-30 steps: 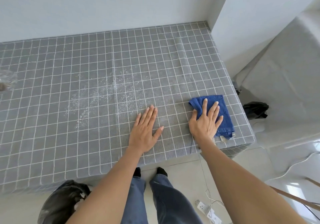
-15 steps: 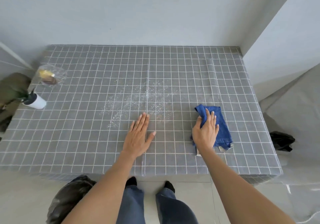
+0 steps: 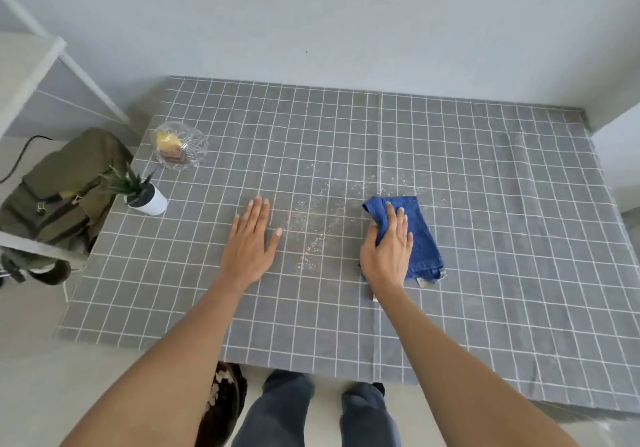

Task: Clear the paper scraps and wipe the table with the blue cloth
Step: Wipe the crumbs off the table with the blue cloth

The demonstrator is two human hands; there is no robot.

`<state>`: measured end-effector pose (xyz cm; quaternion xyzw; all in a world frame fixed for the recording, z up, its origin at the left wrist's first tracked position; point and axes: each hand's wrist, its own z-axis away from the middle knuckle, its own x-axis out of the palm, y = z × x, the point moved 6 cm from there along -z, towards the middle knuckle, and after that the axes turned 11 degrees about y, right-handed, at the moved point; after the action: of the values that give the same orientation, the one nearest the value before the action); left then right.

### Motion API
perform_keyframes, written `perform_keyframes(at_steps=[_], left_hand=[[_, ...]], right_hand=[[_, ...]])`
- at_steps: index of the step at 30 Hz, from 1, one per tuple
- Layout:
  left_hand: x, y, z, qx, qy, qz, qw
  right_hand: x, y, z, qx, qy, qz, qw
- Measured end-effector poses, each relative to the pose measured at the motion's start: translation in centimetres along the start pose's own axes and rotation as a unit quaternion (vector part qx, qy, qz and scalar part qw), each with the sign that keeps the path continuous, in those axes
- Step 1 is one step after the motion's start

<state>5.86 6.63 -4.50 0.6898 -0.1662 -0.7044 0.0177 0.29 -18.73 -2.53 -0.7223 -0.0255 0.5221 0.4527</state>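
A folded blue cloth [image 3: 421, 235] lies on the grey checked tablecloth [image 3: 485, 204], right of centre. My right hand [image 3: 388, 249] presses on its left part, thumb and fingers bunching the cloth's near-left edge. A patch of fine white paper scraps [image 3: 322, 218] is scattered between my two hands, reaching up past the cloth's far edge. My left hand [image 3: 251, 240] rests flat on the table, palm down, fingers together, just left of the scraps and holding nothing.
A glass bowl [image 3: 180, 149] with something yellow inside and a small potted plant [image 3: 142, 194] stand at the table's far-left corner. An olive backpack [image 3: 59, 187] sits on a shelf left of the table. A dark bag [image 3: 221, 408] lies on the floor by my legs.
The view has swung left and upward, bringing the bowl, plant and backpack in. My right hand has slid the cloth away from the right edge toward the scraps, bunching its edge.
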Motion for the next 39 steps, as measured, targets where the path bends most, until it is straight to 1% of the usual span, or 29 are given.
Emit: perform_keyframes(at_steps=[4,6,10,13,16,18,21,23,26,29,33,39], left_hand=[[-0.3,-2.2,-2.1,0.014,0.018,0.007,1.000],[0.1,-2.7,-2.9,0.024,0.022,0.012,0.999],[0.7,-2.8,-3.2,0.037,0.031,0.016,0.999],[0.7,-2.8,-3.2,0.039,0.048,0.016,0.998],[0.8,-3.1,-3.1,0.040,0.051,0.032,0.997],[0.8,-3.2,-3.1,0.034,0.053,0.045,0.997],[0.8,-3.3,-3.1,0.028,0.059,0.017,0.998],[1.0,-3.5,-3.1,0.023,0.053,0.000,0.998],[1.0,-3.5,-3.2,0.024,0.048,-0.014,0.998],[1.0,-3.5,-3.2,0.025,0.052,-0.016,0.998],[1.1,-3.6,-3.2,0.025,0.051,-0.014,0.998],[1.0,-3.5,-3.2,0.027,0.050,-0.006,0.998]], right_hand=[[3.5,-4.7,1.5,-0.032,-0.002,-0.050,0.998],[5.4,-6.0,1.9,-0.041,-0.010,-0.049,0.998],[7.8,-7.5,2.2,-0.096,-0.022,0.029,0.995],[9.1,-8.3,2.4,-0.151,-0.049,0.083,0.984],[10.1,-8.5,2.6,-0.180,-0.065,0.111,0.975],[10.6,-8.4,2.7,-0.185,-0.076,0.138,0.970],[10.9,-8.3,2.7,-0.198,-0.071,0.203,0.956],[10.4,-8.1,2.2,-0.191,-0.065,0.213,0.956],[9.8,-7.3,1.5,-0.199,-0.105,0.226,0.948],[9.7,-6.9,1.1,-0.205,-0.118,0.240,0.941],[9.9,-6.9,1.1,-0.192,-0.108,0.229,0.948],[9.1,-6.7,1.2,-0.194,-0.063,0.216,0.955]])
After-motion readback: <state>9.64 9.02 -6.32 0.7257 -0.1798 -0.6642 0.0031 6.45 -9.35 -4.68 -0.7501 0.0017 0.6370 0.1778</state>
